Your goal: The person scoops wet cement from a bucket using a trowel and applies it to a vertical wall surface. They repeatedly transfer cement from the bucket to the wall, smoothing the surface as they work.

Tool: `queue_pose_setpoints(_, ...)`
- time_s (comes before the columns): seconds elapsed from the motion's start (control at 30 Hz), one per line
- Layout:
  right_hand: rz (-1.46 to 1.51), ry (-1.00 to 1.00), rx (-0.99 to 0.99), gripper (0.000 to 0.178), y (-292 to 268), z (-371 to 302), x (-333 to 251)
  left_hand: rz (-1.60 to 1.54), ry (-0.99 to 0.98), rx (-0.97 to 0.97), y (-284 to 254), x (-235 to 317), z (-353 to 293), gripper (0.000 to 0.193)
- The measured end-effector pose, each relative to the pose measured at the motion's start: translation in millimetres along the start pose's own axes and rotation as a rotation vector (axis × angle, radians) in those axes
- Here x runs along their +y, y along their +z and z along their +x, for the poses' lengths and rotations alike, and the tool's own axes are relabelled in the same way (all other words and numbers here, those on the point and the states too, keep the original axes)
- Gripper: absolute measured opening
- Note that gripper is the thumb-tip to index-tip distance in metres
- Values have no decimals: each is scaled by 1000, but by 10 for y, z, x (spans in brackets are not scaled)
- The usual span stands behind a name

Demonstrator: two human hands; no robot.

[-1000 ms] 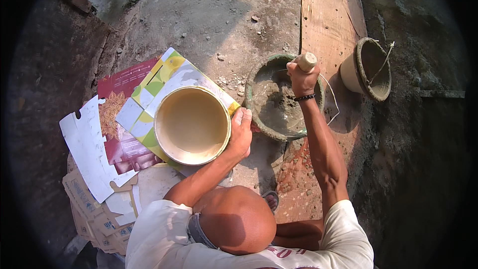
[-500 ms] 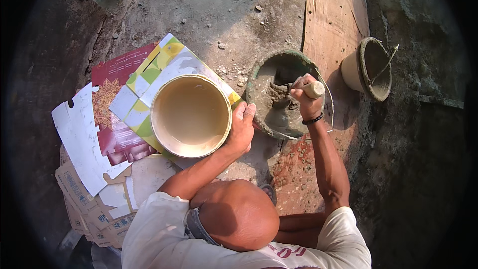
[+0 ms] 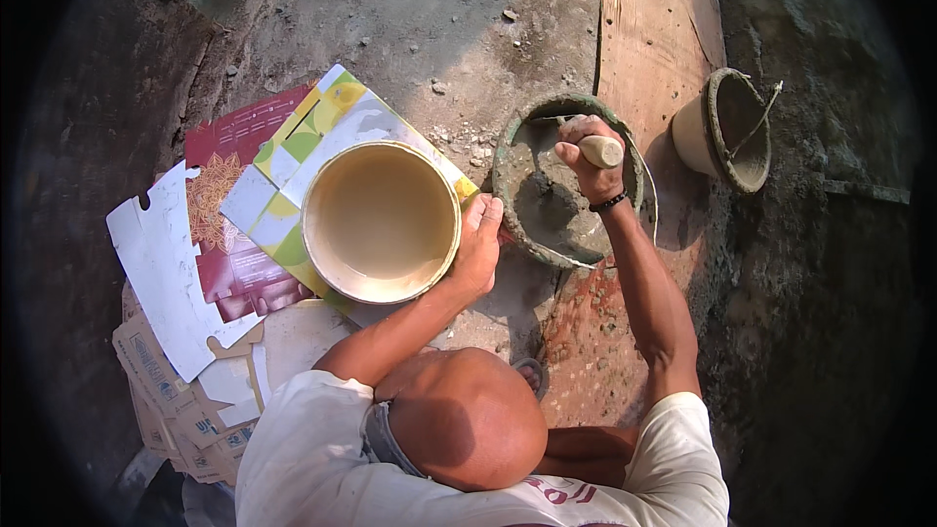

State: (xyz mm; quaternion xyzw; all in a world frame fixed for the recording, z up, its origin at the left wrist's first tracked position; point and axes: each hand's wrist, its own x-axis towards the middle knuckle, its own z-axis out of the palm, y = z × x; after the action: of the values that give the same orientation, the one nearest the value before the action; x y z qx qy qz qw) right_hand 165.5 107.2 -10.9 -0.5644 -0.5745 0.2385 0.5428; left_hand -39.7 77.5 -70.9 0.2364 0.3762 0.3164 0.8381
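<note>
My right hand (image 3: 592, 158) is closed round the pale wooden handle (image 3: 600, 151) of a trowel, above a round dark-green bucket (image 3: 506, 224). Wet grey mortar (image 3: 551, 207) lies inside it; a thin strip of the tool's metal shows by the far rim, and the rest of the blade is hidden. With fingers curled, my left hand (image 3: 477, 249) grips the bucket's left rim, though part of the grip is hidden. Just left of that hand stands a cream bucket (image 3: 310, 259) holding cloudy, light-brown water.
Flattened cardboard, a patterned green-yellow box (image 3: 293, 148), a maroon sheet (image 3: 217, 200) and brown cartons (image 3: 161, 381), spreads under and left of the cream bucket. A wooden board (image 3: 649, 24) lies beyond the mortar. A mortar-crusted bucket (image 3: 690, 137) tilts at right, beside a rough dark wall (image 3: 820, 263).
My right hand has moved slightly left and away from me with the trowel, whose blade has shifted toward the far rim. The mortar looks flatter. My left hand stays at the rim.
</note>
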Motion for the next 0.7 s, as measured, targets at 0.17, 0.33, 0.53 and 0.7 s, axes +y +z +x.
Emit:
queue_pose_setpoints(0.17,82,115,-40,13,-126,-203,42,-11,16,62,-37,-133,60,30)
queue_pose_setpoints(0.33,-54,261,-188,19,-196,-715,-210,76,-10,104,35,-74,37,16)
queue_pose_setpoints(0.53,152,125,-148,21,-294,-417,-941,271,151,114,40,-127,-95,42)
queue_pose_setpoints(0.7,350,-146,-41,24,-125,35,-832,608,348,38,91,-119,-265,70)
